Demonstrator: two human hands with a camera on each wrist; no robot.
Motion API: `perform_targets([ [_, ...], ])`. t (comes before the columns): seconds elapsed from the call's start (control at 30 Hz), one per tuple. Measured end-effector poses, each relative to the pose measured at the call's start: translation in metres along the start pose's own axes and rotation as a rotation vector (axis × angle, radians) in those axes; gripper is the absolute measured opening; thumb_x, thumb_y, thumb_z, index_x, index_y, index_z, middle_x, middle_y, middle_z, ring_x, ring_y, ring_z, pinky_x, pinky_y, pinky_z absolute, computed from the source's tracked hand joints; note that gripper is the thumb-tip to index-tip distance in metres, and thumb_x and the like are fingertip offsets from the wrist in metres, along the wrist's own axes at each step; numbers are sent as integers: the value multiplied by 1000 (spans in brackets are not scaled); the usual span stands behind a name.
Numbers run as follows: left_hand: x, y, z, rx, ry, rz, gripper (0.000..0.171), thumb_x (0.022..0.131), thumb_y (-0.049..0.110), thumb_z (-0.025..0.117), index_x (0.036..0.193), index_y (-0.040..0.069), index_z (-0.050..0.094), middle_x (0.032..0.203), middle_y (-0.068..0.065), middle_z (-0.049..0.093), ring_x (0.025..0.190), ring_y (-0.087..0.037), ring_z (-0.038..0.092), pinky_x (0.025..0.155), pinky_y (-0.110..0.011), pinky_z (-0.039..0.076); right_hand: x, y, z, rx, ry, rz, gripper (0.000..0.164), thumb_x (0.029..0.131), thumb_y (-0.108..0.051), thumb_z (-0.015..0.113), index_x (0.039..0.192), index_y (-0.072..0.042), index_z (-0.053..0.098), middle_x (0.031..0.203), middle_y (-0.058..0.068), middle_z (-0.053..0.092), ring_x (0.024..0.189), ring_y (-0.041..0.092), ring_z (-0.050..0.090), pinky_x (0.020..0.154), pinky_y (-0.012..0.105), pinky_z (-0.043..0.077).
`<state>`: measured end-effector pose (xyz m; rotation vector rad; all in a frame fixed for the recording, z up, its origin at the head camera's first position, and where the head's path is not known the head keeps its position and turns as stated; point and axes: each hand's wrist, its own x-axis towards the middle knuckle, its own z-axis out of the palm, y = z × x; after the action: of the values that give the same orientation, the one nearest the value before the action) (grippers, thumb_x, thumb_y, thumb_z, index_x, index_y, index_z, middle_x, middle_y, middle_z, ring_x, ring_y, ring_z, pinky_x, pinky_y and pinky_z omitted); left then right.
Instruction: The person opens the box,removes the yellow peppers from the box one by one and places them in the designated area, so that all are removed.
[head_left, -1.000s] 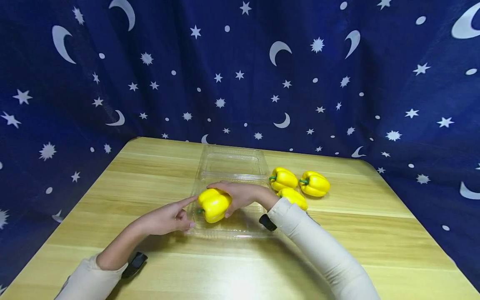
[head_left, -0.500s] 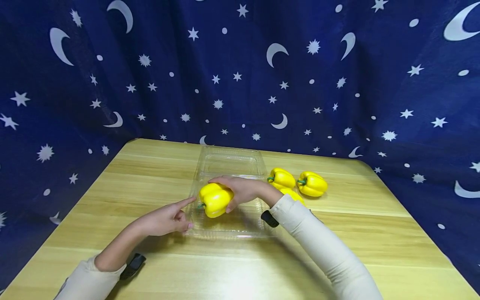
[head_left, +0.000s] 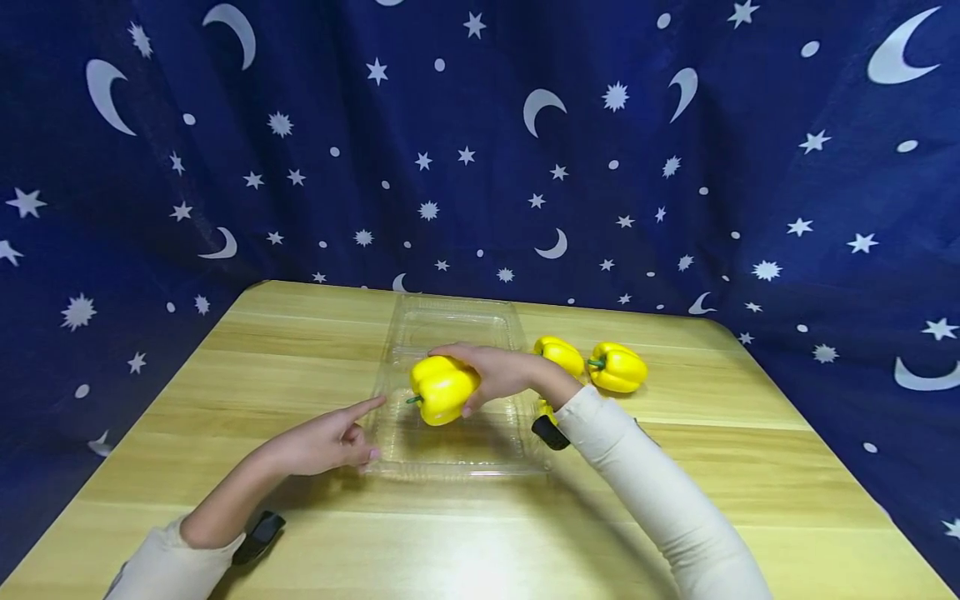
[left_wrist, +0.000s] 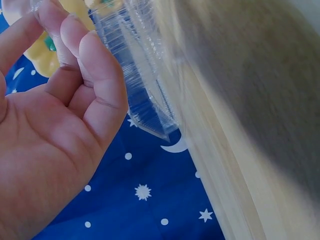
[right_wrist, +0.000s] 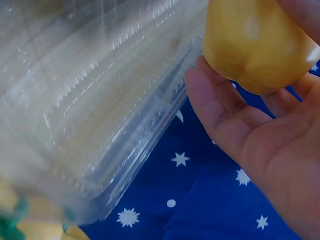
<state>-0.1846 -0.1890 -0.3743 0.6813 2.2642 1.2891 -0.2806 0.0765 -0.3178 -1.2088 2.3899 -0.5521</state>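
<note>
My right hand (head_left: pixel 495 371) grips a yellow bell pepper (head_left: pixel 444 392) with a green stem, its fingers and thumb spread around the pepper's right side. The pepper is held over the base of a clear plastic clamshell container (head_left: pixel 450 454), whose lid (head_left: pixel 457 329) lies open toward the back. At the container's left rim, my left hand (head_left: pixel 318 442) holds the edge, index finger extended and the other fingers curled. In the left wrist view, the left fingertips (left_wrist: pixel 52 15) meet at a bit of clear plastic. The right wrist view shows the pepper (right_wrist: pixel 255 45) between fingers and thumb.
Right of the container lie more yellow bell peppers: one (head_left: pixel 558 353) beside the rim, another (head_left: pixel 618 367) farther right, and a third (head_left: pixel 545 409) mostly hidden behind the right wrist. A wooden table (head_left: pixel 675 483) carries everything; a blue star-and-moon curtain (head_left: pixel 480 225) hangs behind it.
The right hand has carried the pepper up and rightward, away from the container's left edge. My left hand stays at that edge. The view has shifted slightly.
</note>
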Motion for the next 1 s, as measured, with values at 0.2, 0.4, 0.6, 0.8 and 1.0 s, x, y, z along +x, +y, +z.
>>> perform_targets([
  [0.2, 0, -1, 0, 19, 5, 5, 79, 91, 20, 56, 144, -6, 5, 66, -14, 54, 69, -25, 59, 63, -29, 46, -14, 7, -7, 35, 29, 43, 86, 70, -5, 76, 141, -16, 30, 139, 7, 38, 118, 23, 42, 100, 42, 35],
  [0.4, -1, -2, 1, 7, -2, 12, 79, 91, 20, 56, 144, -6, 3, 64, -4, 49, 68, -22, 58, 66, -30, 48, -31, 18, -14, 17, 81, 61, 87, 70, -10, 76, 143, -15, 27, 139, 10, 37, 119, 25, 41, 99, 44, 35],
  [0.6, -1, -1, 0, 9, -8, 11, 79, 91, 20, 55, 144, -6, 2, 63, 0, 46, 65, -18, 55, 67, -30, 48, -53, 25, -21, 64, 118, 91, 89, 73, -11, 76, 145, -14, 23, 141, 11, 35, 121, 27, 40, 100, 45, 34],
  [0.8, -1, 0, 0, 19, -5, 3, 78, 92, 20, 54, 144, -6, 2, 64, -5, 48, 70, -23, 59, 65, -29, 47, -77, 33, -23, 111, 186, 141, 91, 72, -12, 76, 145, -16, 23, 143, 13, 32, 123, 29, 38, 102, 49, 31],
  [1.0, 0, 0, 0, 7, -13, -5, 78, 92, 20, 54, 144, -5, 2, 65, -5, 48, 72, -23, 59, 63, -29, 45, -100, 43, -23, 111, 245, 179, 91, 72, -14, 76, 146, -18, 21, 143, 14, 32, 120, 31, 42, 98, 51, 36],
])
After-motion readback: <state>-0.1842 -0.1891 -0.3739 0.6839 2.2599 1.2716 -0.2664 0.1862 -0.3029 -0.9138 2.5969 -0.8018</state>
